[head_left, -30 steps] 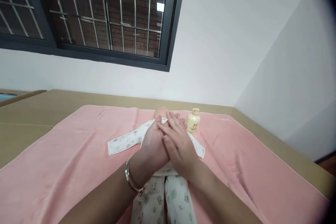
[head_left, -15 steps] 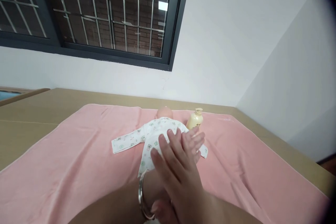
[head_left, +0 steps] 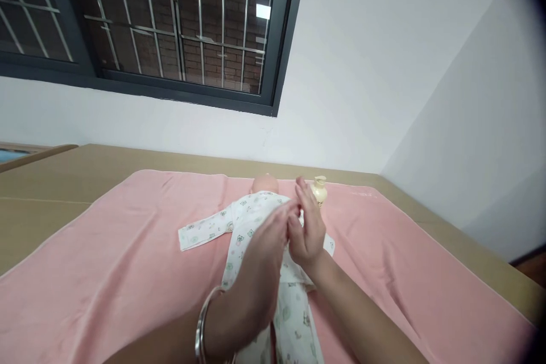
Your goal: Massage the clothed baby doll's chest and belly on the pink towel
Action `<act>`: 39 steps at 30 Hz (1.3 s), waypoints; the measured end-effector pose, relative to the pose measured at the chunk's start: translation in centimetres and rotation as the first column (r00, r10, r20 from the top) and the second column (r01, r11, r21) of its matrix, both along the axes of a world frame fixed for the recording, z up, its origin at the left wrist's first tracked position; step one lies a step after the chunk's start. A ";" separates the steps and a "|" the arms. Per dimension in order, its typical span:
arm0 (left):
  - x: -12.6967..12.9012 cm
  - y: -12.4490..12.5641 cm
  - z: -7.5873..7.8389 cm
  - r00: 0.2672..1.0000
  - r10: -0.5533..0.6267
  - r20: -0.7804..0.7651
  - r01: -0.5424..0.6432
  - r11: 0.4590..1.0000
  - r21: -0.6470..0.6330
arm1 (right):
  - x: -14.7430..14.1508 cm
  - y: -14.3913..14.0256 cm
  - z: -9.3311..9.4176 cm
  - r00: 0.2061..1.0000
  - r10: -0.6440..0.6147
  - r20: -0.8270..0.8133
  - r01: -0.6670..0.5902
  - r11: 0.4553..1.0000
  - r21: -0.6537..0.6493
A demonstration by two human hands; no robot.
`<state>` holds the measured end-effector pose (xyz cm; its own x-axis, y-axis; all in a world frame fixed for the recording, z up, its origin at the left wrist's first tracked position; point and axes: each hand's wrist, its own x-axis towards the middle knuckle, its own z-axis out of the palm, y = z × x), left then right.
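My left hand (head_left: pixel 262 261), with a silver bangle (head_left: pixel 203 321) at its wrist, meets my right hand (head_left: pixel 309 233) palm to palm. Both have their fingers stretched out, and no object shows between them. Beneath them a baby doll (head_left: pixel 245 236) lies on a pink blanket (head_left: pixel 128 244), its head at the far end. White printed clothes with long sleeves and trousers cover the doll; my hands and forearms hide part of its body. Just behind my right fingertips stands a pale yellow pump bottle (head_left: pixel 319 190), its lower part hidden.
The blanket lies over a tan surface (head_left: pixel 46 182), its folds running towards me. A white wall (head_left: pixel 341 68) rises behind, with a dark-framed, barred window (head_left: pixel 179 23) at the upper left. Another wall (head_left: pixel 490 125) closes off the right.
My hands have turned from crossed, right over left, to palms facing with fingers pointing away from me. My right hand has moved off my left wrist, and the doll's trousers now show.
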<state>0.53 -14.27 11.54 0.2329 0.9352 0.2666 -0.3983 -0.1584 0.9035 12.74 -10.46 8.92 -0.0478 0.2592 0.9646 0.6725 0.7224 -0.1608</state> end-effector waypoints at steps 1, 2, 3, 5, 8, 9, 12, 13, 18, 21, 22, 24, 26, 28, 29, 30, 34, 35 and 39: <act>0.0 0.8 0.1 0.999 0.033 -0.005 -0.033 0.999 0.006 | -0.2 0.5 -0.5 1.000 -0.007 0.005 0.008 0.995 -0.100; 0.0 1.9 0.1 0.996 0.086 -0.015 -0.085 0.996 0.017 | -0.5 0.8 -0.9 1.000 -0.011 0.026 0.017 0.975 -0.222; 0.0 3.1 -0.1 0.987 0.154 -0.037 -0.153 0.988 0.031 | -0.9 1.2 -1.4 0.998 -0.009 0.055 0.027 0.939 -0.343; 0.2 6.0 -1.1 0.945 0.307 -0.114 -0.300 0.951 0.074 | -1.5 1.7 -2.3 0.992 0.031 0.123 0.037 0.856 -0.516; 0.6 9.7 -3.7 0.855 0.441 -0.273 -0.408 0.897 0.170 | -1.9 2.6 -3.6 0.968 0.138 0.209 0.003 0.829 -0.559; 0.7 10.6 -4.7 0.845 0.437 -0.307 -0.397 0.899 0.187 | -1.8 2.9 -3.9 0.958 0.172 0.231 -0.014 0.830 -0.558; 1.0 11.6 -7.2 0.828 0.409 -0.384 -0.319 0.907 0.276 | -0.4 4.4 -4.6 0.941 0.227 0.250 -0.033 0.799 -0.601; 1.0 11.6 -7.8 0.814 0.413 -0.407 -0.303 0.902 0.308 | 0.3 4.9 -4.8 0.942 0.228 0.246 -0.026 0.781 -0.623; 1.1 11.1 -8.8 0.750 0.463 -0.473 -0.307 0.877 0.370 | 2.5 6.7 -5.8 0.973 -0.026 0.229 0.183 0.690 -0.700; 1.1 11.1 -9.0 0.737 0.488 -0.468 -0.317 0.861 0.398 | 1.6 6.0 -5.9 0.934 -0.223 0.279 0.355 0.655 -0.667; 1.0 11.1 -9.1 0.737 0.494 -0.462 -0.321 0.857 0.403 | 1.0 5.6 -5.8 0.925 -0.230 0.302 0.375 0.665 -0.646; 1.0 11.1 -9.2 0.744 0.497 -0.447 -0.328 0.854 0.404 | -0.2 4.8 -5.5 0.932 -0.138 0.336 0.327 0.718 -0.614; 0.9 11.2 -9.2 0.749 0.499 -0.435 -0.334 0.852 0.402 | -0.8 4.5 -5.4 0.942 0.017 0.335 0.206 0.759 -0.617; 0.8 11.1 -9.3 0.752 0.497 -0.433 -0.325 0.851 0.412 | -0.7 4.7 -5.4 0.949 0.100 0.300 0.123 0.757 -0.641; 0.8 11.1 -9.3 0.749 0.497 -0.438 -0.319 0.850 0.420 | -0.3 5.1 -5.6 0.956 0.098 0.277 0.114 0.745 -0.657; 0.8 11.0 -9.4 0.744 0.499 -0.444 -0.313 0.847 0.429 | 0.2 5.5 -5.8 0.964 0.073 0.255 0.123 0.728 -0.675; 0.9 10.9 -9.6 0.712 0.515 -0.478 -0.302 0.838 0.454 | 2.2 6.9 -6.4 0.974 -0.098 0.205 0.218 0.649 -0.729; 0.8 11.0 -9.7 0.701 0.518 -0.490 -0.296 0.837 0.461 | 2.3 7.0 -6.5 0.967 -0.134 0.217 0.251 0.636 -0.729; 0.4 12.1 -9.6 0.589 0.538 -0.603 -0.232 0.828 0.511 | 1.1 6.2 -6.3 0.902 -0.248 0.353 0.429 0.587 -0.686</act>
